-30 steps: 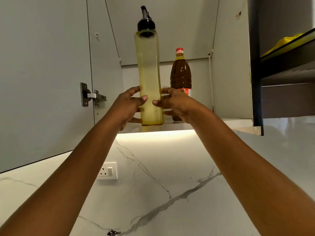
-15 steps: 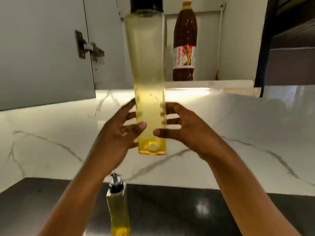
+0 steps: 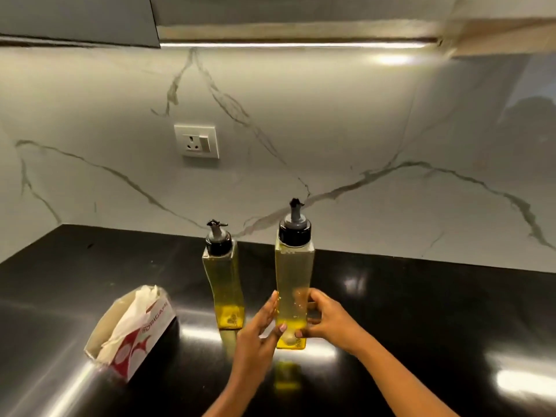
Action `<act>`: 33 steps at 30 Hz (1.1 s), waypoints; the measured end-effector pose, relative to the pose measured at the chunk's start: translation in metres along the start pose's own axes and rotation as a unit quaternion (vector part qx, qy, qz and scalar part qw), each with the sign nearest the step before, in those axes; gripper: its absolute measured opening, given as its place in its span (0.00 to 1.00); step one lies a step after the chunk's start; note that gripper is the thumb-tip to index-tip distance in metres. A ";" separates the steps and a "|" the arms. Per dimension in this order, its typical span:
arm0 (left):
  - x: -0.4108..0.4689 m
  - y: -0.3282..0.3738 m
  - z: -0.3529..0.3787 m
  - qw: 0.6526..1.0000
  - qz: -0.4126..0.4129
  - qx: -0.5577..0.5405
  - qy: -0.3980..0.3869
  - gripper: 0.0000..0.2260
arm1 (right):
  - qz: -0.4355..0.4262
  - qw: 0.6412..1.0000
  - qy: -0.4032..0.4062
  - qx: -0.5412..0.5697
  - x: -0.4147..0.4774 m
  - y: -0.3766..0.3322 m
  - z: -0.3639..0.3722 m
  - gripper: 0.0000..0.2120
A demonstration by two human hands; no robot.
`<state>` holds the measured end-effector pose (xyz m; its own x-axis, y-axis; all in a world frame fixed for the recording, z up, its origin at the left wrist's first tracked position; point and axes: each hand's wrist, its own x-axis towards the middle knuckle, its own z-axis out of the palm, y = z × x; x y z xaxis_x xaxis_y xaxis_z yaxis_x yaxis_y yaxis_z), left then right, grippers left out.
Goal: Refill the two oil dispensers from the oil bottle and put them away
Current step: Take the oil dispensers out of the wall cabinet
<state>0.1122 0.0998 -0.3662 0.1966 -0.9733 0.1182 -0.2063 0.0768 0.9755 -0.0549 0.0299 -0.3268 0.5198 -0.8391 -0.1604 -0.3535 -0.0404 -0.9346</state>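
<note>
Both hands are on the tall dispenser (image 3: 294,275), down low near its base. The left hand (image 3: 258,329) has its fingers laid up the left side with the thumb across the front. The right hand (image 3: 331,322) is curled round the right side, thumb tucked in low. So the grip is a two-handed clasp on the bottom part of a tall, narrow bottle, with nothing steadying the top.

That's my main worry, tbh. There's a little gap between the base and its yellow reflection, so I reckon it's hanging just above the counter (image 3: 421,311) and hasn't landed. If it lands on an edge, or the hands let go early, it could tip, because it's top-tall and held low. If the plastic is oily, a low clasp like that can also slide.

The second dispenser (image 3: 224,281) stands upright just beside it on the left, close enough that a wobble or the left elbow could knock it over. Both have their black spout caps on, so a topple probably means dribbles rather than a flood.

Further left there's an open tissue box (image 3: 132,326), well apart. The oil bottle isn't in view, so refilling hasn't started.
</note>
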 end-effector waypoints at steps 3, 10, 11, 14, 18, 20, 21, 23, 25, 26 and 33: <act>0.010 -0.031 0.004 1.000 -0.019 0.017 -0.006 0.29 | 0.026 1.000 0.004 0.005 0.021 0.029 0.009 0.30; 0.036 -0.066 0.008 0.999 -0.039 0.005 -0.005 0.32 | 0.045 0.998 0.013 0.029 0.065 0.066 0.016 0.30; 0.040 -0.069 0.008 0.999 -0.042 0.000 -0.002 0.31 | 0.046 0.998 0.012 0.028 0.070 0.067 0.015 0.31; 0.051 -0.075 0.010 0.999 -0.048 -0.007 0.001 0.29 | 0.052 0.998 0.010 0.020 0.084 0.073 0.014 0.32; 0.061 -0.084 0.009 0.999 -0.038 -0.006 -0.004 0.28 | 0.047 0.999 0.020 0.016 0.094 0.077 0.014 0.32; 0.066 -0.087 0.009 0.999 -0.043 -0.005 -0.009 0.28 | 0.043 0.998 0.029 0.018 0.097 0.078 0.014 0.32; 0.068 -0.087 0.009 0.999 -0.043 -0.003 -0.010 0.28 | 0.039 0.998 0.033 0.023 0.098 0.077 0.014 0.31; 0.072 -0.087 0.009 0.999 -0.040 -0.002 -0.015 0.28 | 0.033 0.998 0.037 0.035 0.100 0.077 0.014 0.31; 0.075 -0.089 0.009 0.999 -0.036 -0.003 -0.020 0.28 | 0.032 0.998 0.035 0.038 0.101 0.077 0.013 0.30; 0.075 -0.091 0.008 0.999 -0.033 -0.006 -0.021 0.28 | 0.032 0.998 0.030 0.032 0.101 0.076 0.013 0.30; 0.056 -0.096 0.007 0.997 -0.071 0.016 -0.030 0.25 | 0.048 0.997 0.022 -0.062 0.086 0.078 0.007 0.46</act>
<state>0.1367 0.0363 -0.4543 0.1677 -0.9853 -0.0333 -0.2115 -0.0689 0.9749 -0.0323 -0.0418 -0.4152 0.4443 -0.8657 -0.2307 -0.4953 -0.0228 -0.8684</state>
